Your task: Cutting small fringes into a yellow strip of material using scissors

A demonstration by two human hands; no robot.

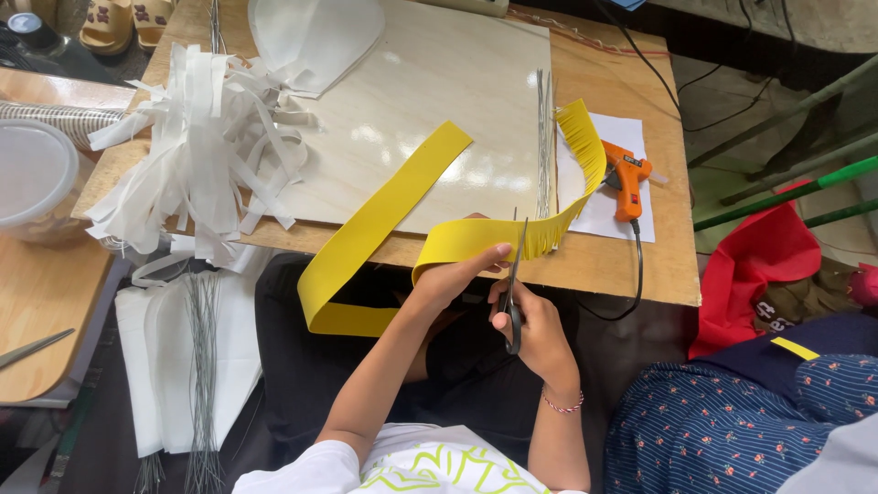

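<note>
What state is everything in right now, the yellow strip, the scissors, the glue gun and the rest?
Yellow strip: bent in a loop, fringed along the right part, uncut on the left.
Left hand: gripping the strip.
Right hand: holding the scissors.
Scissors: blades at the strip's edge, pointing up.
Glue gun: lying on white paper, cord attached.
White strips: piled loose.
Wires: lying straight in a bundle.

plastic tub [27,174] cut off left, sandals [119,20] cropped
</note>
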